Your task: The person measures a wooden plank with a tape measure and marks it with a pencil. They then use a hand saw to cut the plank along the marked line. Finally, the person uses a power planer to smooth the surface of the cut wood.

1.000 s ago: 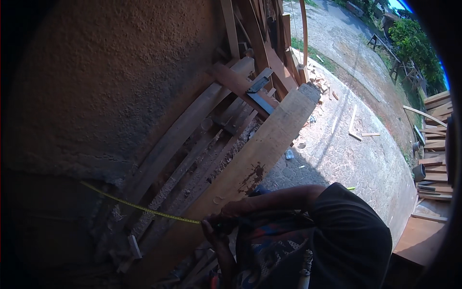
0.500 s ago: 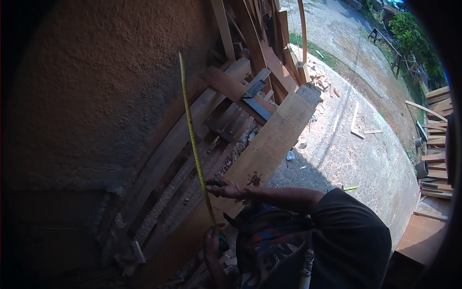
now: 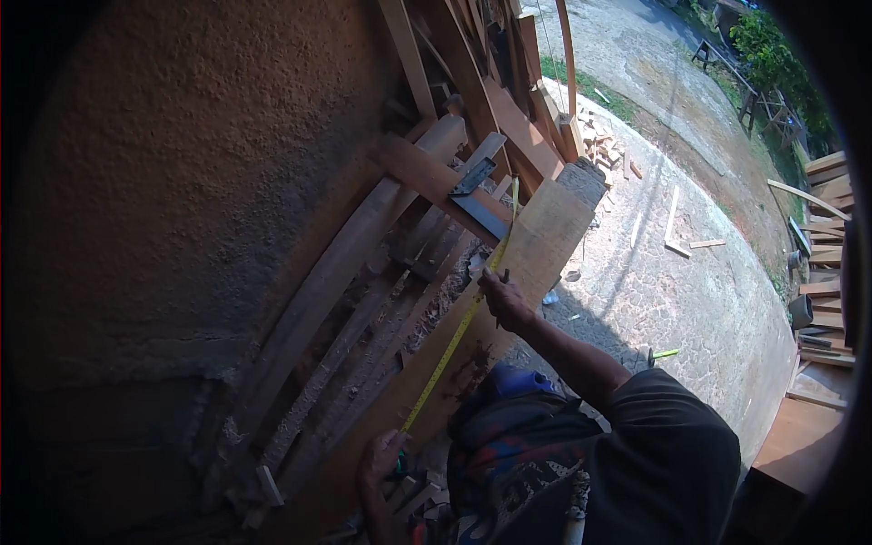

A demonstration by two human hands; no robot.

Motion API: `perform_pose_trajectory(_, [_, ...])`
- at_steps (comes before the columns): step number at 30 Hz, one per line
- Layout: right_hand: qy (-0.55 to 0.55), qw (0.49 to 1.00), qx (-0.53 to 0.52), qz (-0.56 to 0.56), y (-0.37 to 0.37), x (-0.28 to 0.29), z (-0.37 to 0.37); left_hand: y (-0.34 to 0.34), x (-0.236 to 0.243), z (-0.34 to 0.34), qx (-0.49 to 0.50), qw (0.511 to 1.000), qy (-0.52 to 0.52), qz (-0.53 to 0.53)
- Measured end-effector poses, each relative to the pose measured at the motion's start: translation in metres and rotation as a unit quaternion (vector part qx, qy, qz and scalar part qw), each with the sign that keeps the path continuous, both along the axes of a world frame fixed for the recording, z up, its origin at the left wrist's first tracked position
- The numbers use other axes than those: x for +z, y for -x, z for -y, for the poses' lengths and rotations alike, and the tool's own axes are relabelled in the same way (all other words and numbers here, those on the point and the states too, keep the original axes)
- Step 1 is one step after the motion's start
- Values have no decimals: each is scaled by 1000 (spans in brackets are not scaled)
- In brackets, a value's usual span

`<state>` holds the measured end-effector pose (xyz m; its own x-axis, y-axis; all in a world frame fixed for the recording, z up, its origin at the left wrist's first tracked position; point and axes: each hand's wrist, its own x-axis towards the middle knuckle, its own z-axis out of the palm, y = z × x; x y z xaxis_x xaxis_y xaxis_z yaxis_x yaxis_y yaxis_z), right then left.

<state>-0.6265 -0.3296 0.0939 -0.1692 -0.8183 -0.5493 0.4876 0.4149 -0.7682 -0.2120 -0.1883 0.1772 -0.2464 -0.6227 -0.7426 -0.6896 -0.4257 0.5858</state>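
Note:
A yellow tape measure blade [image 3: 442, 365] runs out along a wide pale board [image 3: 548, 227], its far tip past the board's upper left edge. My left hand [image 3: 383, 457] is closed round the green tape measure case [image 3: 401, 461] at the near end, partly hidden by the fingers. Farther up the board, my right hand [image 3: 507, 298] is closed on a thin dark stick that looks like a pencil [image 3: 506, 275], with its fingers at the blade. Beyond it, a metal try square [image 3: 474, 177] lies on a reddish crosspiece [image 3: 420, 166].
Long beams [image 3: 313, 263] run beside the board, with shavings between them. A rough wall [image 3: 227, 163] stands to the left. Planks [image 3: 472, 64] lean at the back. Wood offcuts [image 3: 599, 145] lie on the sunlit ground, and stacked boards [image 3: 822, 272] at the far right.
The tape blade has swung from sticking out toward the wall down onto the board. My right hand has moved up along the board; my left hand has shifted slightly left and nearer.

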Motion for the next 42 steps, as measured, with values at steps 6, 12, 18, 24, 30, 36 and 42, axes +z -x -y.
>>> perform_pose_trajectory(6, [-23, 996, -88, -9, 33, -24, 16, 30, 13, 30, -48, 994, 71, 75])
perform_pose_trajectory(12, [10, 981, -169, -99, 58, -44, 32, 73, 15, 56, -80, 986, 116, 92])
perform_pose_trajectory(18, [3, 977, -183, -107, 70, -65, 41, 90, 24, 65, -88, 981, 146, 93])
perform_pose_trajectory(24, [2, 978, -207, -30, 68, -50, 42, 96, 23, 66, -90, 977, 160, 112])
perform_pose_trajectory(30, [-21, 985, -165, -45, 60, -50, 54, 90, 38, 68, -72, 977, 159, 118])
perform_pose_trajectory(36, [59, 996, 8, 63, 84, -87, 37, 24, 15, 29, -15, 967, 211, 140])
perform_pose_trajectory(42, [115, 932, 153, -308, 111, -149, 11, -123, -13, -62, 93, 943, 234, 217])
